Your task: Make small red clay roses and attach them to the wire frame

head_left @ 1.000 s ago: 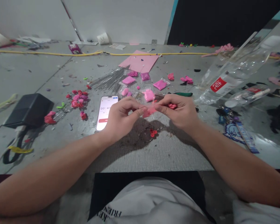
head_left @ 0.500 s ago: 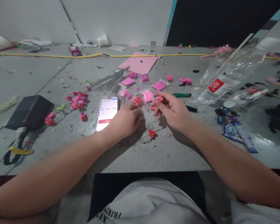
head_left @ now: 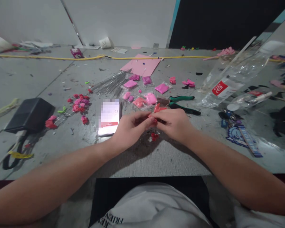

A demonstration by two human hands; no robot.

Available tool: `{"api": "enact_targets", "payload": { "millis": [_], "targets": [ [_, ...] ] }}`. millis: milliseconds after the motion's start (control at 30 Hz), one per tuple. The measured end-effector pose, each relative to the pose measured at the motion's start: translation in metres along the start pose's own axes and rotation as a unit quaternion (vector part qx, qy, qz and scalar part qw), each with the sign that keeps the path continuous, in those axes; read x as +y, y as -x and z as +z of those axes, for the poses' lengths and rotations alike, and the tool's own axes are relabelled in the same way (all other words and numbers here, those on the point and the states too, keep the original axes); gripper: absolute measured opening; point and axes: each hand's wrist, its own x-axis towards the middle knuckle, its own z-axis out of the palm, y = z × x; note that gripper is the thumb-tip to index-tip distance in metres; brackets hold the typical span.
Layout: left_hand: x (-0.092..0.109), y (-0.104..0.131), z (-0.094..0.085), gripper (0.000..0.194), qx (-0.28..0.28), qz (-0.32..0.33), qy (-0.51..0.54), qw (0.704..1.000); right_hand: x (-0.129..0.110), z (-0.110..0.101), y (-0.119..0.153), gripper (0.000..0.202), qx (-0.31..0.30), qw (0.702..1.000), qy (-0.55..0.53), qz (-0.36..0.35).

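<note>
My left hand [head_left: 133, 126] and my right hand [head_left: 174, 123] meet above the table's front middle. Their fingertips are closed together on a small piece of red clay [head_left: 153, 119], mostly covered by the fingers. Just behind my right fingers lies red clay in a clear packet [head_left: 159, 107]. Below the hands, a small red clay flower [head_left: 154, 136] rests on the table with thin wire around it. Open bags of salmon clay [head_left: 139, 102] and pink clay [head_left: 150, 98] lie just beyond my fingers.
A phone [head_left: 109, 118] lies left of my left hand. Green-handled pliers [head_left: 185, 109] are beyond my right hand. Clay flowers [head_left: 80, 103], a black adapter [head_left: 29, 114] and a wire bundle [head_left: 111, 83] sit leftward. Plastic bottles [head_left: 237, 76] and keys [head_left: 230, 117] are at right.
My hands have come together. My right hand moved left and nearer, leaving the red packet on the table; my left fingers moved right, and both now pinch red clay.
</note>
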Motion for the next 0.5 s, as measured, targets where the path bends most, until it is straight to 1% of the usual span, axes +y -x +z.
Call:
{"api": "enact_targets", "payload": {
  "millis": [67, 167, 200, 267, 333, 500],
  "targets": [
    [-0.0016, 0.0002, 0.0018, 0.028, 0.017, -0.029, 0.049, 0.998, 0.0014, 0.0027, 0.0017, 0.016, 0.004, 1.0, 0.012, -0.015],
    [-0.0015, -0.002, 0.0003, 0.028, 0.059, -0.035, 0.067, 0.995, 0.002, 0.0037, 0.0015, 0.038, 0.001, 1.0, 0.004, -0.021],
    [-0.0009, -0.0028, -0.0006, 0.028, 0.069, -0.031, 0.064, 0.995, 0.0019, 0.0032, 0.0008, 0.041, -0.003, 1.0, -0.005, -0.017],
    [0.0008, -0.0041, -0.0021, 0.023, 0.07, -0.027, 0.048, 0.996, 0.0014, 0.0019, -0.0008, 0.034, -0.008, 1.0, -0.021, -0.003],
    [0.002, -0.0047, -0.0029, 0.018, 0.052, -0.032, 0.04, 0.997, 0.001, 0.0009, -0.0019, 0.025, 0.001, 1.0, -0.029, 0.01],
    [0.0009, -0.0062, -0.004, 0.015, 0.012, -0.044, 0.054, 0.998, 0.003, 0.0025, -0.0019, 0.015, 0.036, 0.999, -0.026, 0.013]
  ]
}}
